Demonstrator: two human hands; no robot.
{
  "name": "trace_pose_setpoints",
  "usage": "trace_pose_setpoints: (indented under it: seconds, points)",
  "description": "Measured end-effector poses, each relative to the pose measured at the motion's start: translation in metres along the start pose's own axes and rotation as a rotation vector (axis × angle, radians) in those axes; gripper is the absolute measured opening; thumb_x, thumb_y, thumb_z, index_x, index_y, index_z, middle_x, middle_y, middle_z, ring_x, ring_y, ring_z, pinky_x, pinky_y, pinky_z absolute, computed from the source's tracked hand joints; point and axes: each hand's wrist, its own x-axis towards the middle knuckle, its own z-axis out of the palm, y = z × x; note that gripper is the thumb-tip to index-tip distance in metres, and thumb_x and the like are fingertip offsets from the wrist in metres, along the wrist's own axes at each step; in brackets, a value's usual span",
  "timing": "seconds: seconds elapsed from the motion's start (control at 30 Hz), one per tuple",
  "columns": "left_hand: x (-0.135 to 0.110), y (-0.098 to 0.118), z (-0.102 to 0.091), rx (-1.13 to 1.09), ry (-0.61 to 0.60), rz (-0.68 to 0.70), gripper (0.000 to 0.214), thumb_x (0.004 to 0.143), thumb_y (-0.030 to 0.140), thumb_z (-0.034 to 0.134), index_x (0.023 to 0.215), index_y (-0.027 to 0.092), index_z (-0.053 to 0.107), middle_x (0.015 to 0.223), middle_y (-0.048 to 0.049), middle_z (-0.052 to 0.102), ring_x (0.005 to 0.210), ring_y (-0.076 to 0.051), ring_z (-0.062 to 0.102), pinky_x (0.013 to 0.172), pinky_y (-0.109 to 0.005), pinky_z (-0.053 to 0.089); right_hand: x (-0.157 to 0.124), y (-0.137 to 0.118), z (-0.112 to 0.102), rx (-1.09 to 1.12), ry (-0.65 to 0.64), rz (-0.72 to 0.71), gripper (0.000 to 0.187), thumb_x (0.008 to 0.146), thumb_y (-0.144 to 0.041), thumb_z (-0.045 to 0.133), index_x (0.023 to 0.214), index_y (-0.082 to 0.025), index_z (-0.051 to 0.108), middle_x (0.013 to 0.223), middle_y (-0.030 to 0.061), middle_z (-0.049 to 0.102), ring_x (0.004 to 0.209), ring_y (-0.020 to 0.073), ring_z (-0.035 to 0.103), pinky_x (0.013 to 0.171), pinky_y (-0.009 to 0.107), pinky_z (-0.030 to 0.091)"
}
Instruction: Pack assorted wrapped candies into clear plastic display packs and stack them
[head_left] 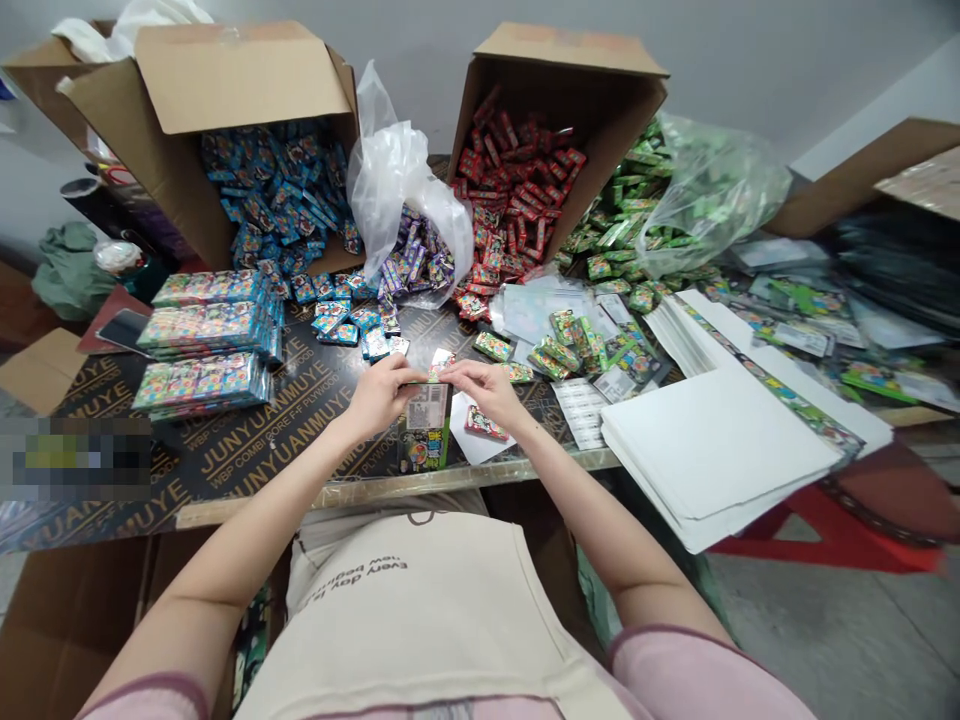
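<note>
A dark printed pouch (pixel 426 430) with a green edge and a barcode label lies near the table's front edge. My left hand (pixel 381 393) pinches its upper left edge with curled fingers. At the upper right corner, my right hand (pixel 484 390) has its fingers pressed together on the pouch's edge. A small red-and-white packet (pixel 442 360) shows between my fingertips at the pouch's top; whether it is partly inside, I cannot tell. Under my right hand, another small red packet (pixel 486 424) rests on a white sheet (pixel 469 447). Small green packets (pixel 493 347) lie just beyond.
Tipped cartons hold blue packets (pixel 277 190) and red packets (pixel 517 190). Purple packets (pixel 416 258) spill from a clear bag, green packets (pixel 630 210) from another. Filled pouches (pixel 202 330) are stacked at left. White cards (pixel 720 440) overhang the table's front right edge.
</note>
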Motion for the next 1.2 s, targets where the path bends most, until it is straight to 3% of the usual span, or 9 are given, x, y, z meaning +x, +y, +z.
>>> trace_pose_setpoints:
  seconds: [0.13,0.27,0.33,0.53,0.77,0.9,1.03,1.1,1.2]
  points:
    - [-0.001,-0.001,0.004,-0.009,0.005,0.041,0.022,0.083,0.013,0.06,0.094,0.022,0.076,0.079,-0.0032,0.057,0.073,-0.015,0.055,0.065,-0.026,0.042,-0.004,0.034,-0.025,-0.149,0.028,0.072,0.025,0.088,-0.038,0.058,0.102,-0.022,0.072,0.103,0.0065,0.069,0.097,0.0214,0.063,0.086,0.036,0.048]
    - [-0.003,-0.003,0.004,-0.046,0.025,0.025,0.022,0.082,0.013,0.06,0.092,0.022,0.077,0.078,-0.0033,0.056,0.072,-0.015,0.054,0.064,-0.026,0.041,-0.014,0.079,-0.034,-0.589,0.012,0.13,0.014,0.078,-0.024,0.07,0.09,-0.018,0.073,0.097,0.01,0.063,0.096,0.0246,0.057,0.087,0.041,0.044]
    - [-0.004,-0.003,0.004,-0.05,0.041,0.01,0.022,0.082,0.013,0.06,0.092,0.022,0.077,0.077,-0.0032,0.056,0.071,-0.015,0.054,0.063,-0.026,0.041,-0.019,0.094,-0.03,-0.686,-0.028,0.13,0.013,0.078,-0.02,0.07,0.09,-0.019,0.073,0.097,0.0102,0.061,0.097,0.0253,0.054,0.087,0.042,0.041]
    - [-0.008,-0.002,0.009,-0.058,0.096,-0.019,0.023,0.082,0.013,0.058,0.093,0.022,0.077,0.076,-0.003,0.055,0.07,-0.015,0.053,0.064,-0.027,0.042,-0.022,0.104,-0.016,-0.656,-0.021,0.111,0.007,0.074,-0.012,0.068,0.072,-0.018,0.068,0.092,0.008,0.061,0.096,0.0248,0.051,0.086,0.039,0.036]
    - [-0.01,-0.004,0.01,-0.061,0.13,-0.01,0.022,0.081,0.012,0.06,0.093,0.021,0.077,0.074,-0.0022,0.054,0.068,-0.015,0.054,0.062,-0.026,0.041,-0.018,0.101,-0.017,-0.477,-0.011,0.157,0.012,0.077,-0.012,0.055,0.068,-0.019,0.052,0.068,0.0006,0.055,0.069,0.0168,0.05,0.068,0.029,0.036]
    - [-0.01,-0.003,0.009,-0.095,0.181,-0.023,0.014,0.079,0.013,0.065,0.085,0.02,0.076,0.07,-0.0012,0.058,0.065,-0.014,0.057,0.06,-0.025,0.041,-0.008,0.087,-0.023,-0.355,0.031,0.204,0.01,0.08,-0.026,0.053,0.073,-0.021,0.048,0.067,-0.0008,0.056,0.063,0.0157,0.05,0.063,0.028,0.037]
    - [-0.009,-0.002,0.009,-0.096,0.227,-0.023,0.008,0.075,0.01,0.07,0.074,0.018,0.073,0.068,-0.0012,0.063,0.064,-0.014,0.06,0.06,-0.025,0.043,0.013,0.04,-0.022,-0.051,0.072,0.204,0.019,0.082,-0.038,0.056,0.078,-0.021,0.05,0.084,0.0017,0.062,0.077,0.016,0.056,0.072,0.029,0.042]
    - [-0.009,-0.002,0.009,-0.085,0.247,-0.023,0.008,0.072,0.01,0.071,0.07,0.017,0.07,0.067,-0.0011,0.064,0.063,-0.014,0.061,0.06,-0.025,0.043,0.025,0.01,-0.015,0.178,-0.004,0.222,0.021,0.081,-0.039,0.061,0.077,-0.02,0.053,0.093,0.0026,0.065,0.087,0.0155,0.058,0.078,0.028,0.042]
    - [-0.01,-0.003,0.008,-0.093,0.286,-0.033,0.012,0.07,0.01,0.074,0.065,0.017,0.065,0.066,-0.0009,0.066,0.063,-0.014,0.062,0.061,-0.025,0.045,0.039,-0.025,0.0,0.287,-0.264,0.282,0.024,0.075,-0.037,0.07,0.074,-0.018,0.056,0.093,0.0025,0.066,0.086,0.0141,0.058,0.077,0.027,0.042]
